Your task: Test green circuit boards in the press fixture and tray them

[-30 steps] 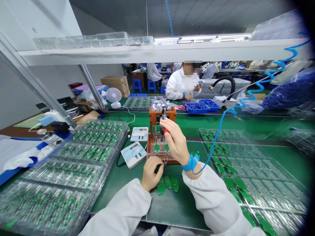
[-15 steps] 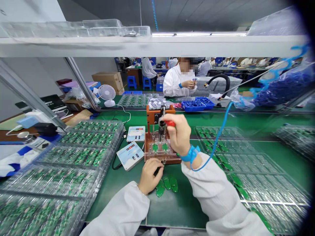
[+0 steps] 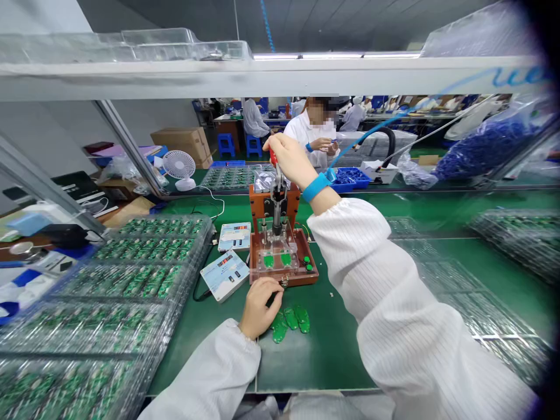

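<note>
My right hand (image 3: 289, 158) is closed around the red handle (image 3: 273, 156) of a toggle clamp (image 3: 277, 201), which stands raised on an orange-brown test fixture (image 3: 258, 201). Below the clamp, a clear plate (image 3: 276, 260) lies over two green circuit boards (image 3: 268, 259). My left hand (image 3: 259, 306) rests at the fixture's front left edge, fingers loosely bent and the thumb apart from them. Nothing shows between them, though the fingertips are partly hidden. Just right of that hand, several loose green boards (image 3: 290, 318) lie on the green mat (image 3: 315, 364).
Stacked clear trays of boards (image 3: 144, 280) fill the left side. Two small meters with red digits (image 3: 225, 274) sit left of the fixture. More clear trays (image 3: 472, 297) lie at right, partly behind my sleeve. A fan (image 3: 179, 166) and a co-worker (image 3: 301, 131) are beyond.
My right hand has lifted the red handle up and away, and the clamp has swung upright. My left hand stays at the fixture's front edge. The view has shifted slightly.
</note>
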{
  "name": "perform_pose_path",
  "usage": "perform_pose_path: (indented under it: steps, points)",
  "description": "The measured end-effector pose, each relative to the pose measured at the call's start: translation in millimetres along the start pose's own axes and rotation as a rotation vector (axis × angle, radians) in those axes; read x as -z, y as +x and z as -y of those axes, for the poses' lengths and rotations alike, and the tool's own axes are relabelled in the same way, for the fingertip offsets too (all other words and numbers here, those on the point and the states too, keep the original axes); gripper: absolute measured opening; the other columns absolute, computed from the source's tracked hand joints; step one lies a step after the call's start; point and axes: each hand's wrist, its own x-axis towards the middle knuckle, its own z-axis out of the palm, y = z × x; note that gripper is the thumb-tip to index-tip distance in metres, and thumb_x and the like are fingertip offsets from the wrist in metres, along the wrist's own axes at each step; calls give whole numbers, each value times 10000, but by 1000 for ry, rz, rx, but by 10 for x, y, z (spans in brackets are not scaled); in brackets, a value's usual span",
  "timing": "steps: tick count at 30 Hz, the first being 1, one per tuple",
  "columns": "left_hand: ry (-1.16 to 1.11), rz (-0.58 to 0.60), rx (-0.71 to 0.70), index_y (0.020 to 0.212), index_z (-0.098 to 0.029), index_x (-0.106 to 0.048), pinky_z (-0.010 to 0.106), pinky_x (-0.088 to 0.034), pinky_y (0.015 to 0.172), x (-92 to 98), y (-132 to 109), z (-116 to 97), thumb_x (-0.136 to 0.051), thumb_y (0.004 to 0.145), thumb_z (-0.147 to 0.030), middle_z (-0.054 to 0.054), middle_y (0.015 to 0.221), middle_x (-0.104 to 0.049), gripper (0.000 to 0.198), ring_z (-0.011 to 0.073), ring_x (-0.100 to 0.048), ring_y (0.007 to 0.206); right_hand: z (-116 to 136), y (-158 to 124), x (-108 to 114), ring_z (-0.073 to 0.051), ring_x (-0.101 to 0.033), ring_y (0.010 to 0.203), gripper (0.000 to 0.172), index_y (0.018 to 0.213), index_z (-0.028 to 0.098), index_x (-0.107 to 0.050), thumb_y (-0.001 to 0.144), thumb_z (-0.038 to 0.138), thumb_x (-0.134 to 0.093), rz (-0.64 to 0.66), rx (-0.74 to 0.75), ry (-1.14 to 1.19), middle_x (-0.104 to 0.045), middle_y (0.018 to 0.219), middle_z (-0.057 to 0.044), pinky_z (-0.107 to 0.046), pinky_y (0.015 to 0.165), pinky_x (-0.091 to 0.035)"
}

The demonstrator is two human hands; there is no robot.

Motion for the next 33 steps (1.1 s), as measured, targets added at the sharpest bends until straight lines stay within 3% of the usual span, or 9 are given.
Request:
perform_pose_path:
  steps: [4, 8, 10, 13, 16, 21, 25, 29, 33]
  points:
    - [13, 11, -4, 945, -197, -659, 341, -511, 842, -6, -13, 22, -603, 948, -122, 27, 880, -713, 94, 195, -655, 920, -63, -186, 76, -210, -633, 1046, 377, 963, 155, -727, 1055, 251, -374, 45, -74, -123, -711, 1012, -48, -367, 1023, -443]
    - [25, 34, -27, 985, -203, -653, 350, -521, 878, 3, -23, 19, -586, 960, -115, 30, 917, -710, 114, 200, -649, 980, -336, -827, 127, -231, -571, 1208, 345, 1300, 217, -637, 1035, 335, -449, -248, 133, -169, -671, 1264, -72, -401, 1098, -405]
    - [73, 1, -40, 1039, -210, -652, 392, -513, 964, 28, 2, 18, -561, 973, -109, 55, 1030, -702, 151, 218, -628, 1089, -544, -1297, 91, -218, -572, 1203, 389, 1382, 210, -546, 1039, 350, -427, -372, 23, -95, -643, 1296, -91, -385, 1048, -457]
    - [241, -87, 19, 1169, -219, -641, 500, -451, 1088, 93, 111, 66, -526, 1001, -151, 108, 1251, -630, 215, 278, -529, 1290, -829, -1990, -63, -243, -613, 1092, 366, 1314, 173, -571, 1023, 328, -410, -331, -155, -90, -664, 1203, -133, -399, 910, -529]
    - [406, -52, 146, 1307, -194, -591, 598, -389, 1139, 145, 268, 197, -492, 1034, -269, 157, 1437, -517, 300, 353, -393, 1422, -958, -2441, -263, -272, -600, 1135, 289, 1178, 189, -679, 981, 277, -487, -181, -152, -115, -690, 1166, -120, -474, 1036, -474]
    - [496, 111, 198, 1212, -161, -636, 633, -344, 1167, 127, 435, 460, -412, 1045, -341, 173, 1529, -445, 332, 401, -308, 1475, -902, -2528, -424, -332, -442, 1372, 244, 1124, 191, -722, 924, 168, -582, -13, -169, -139, -629, 1312, -136, -562, 1174, -334]
    - [398, 48, 190, 1173, -160, -628, 618, -367, 1144, 140, 482, 505, -425, 1017, -408, 177, 1330, -591, 357, 387, -415, 1395, -834, -2412, -358, -296, -440, 1393, 193, 1015, 189, -711, 867, 83, -646, 55, -215, -82, -651, 1284, -98, -508, 1217, -294]
    - [278, -88, 292, 1091, -178, -628, 557, -469, 1030, 229, 371, 351, -467, 973, -552, 131, 1077, -673, 425, 337, -611, 1083, -725, -2552, -227, -176, -661, 985, 164, 1069, 192, -660, 922, 133, -614, 70, -320, 61, -700, 1026, -37, -323, 945, -526]
    - [188, -82, 509, 1108, -216, -671, 458, -543, 949, 259, 4, 115, -527, 903, -681, 104, 1110, -715, 528, 309, -674, 1045, -524, -2971, -162, -126, -635, 724, 132, 1042, 173, -652, 922, 167, -597, 89, -438, 230, -664, 819, 3, -218, 669, -518]
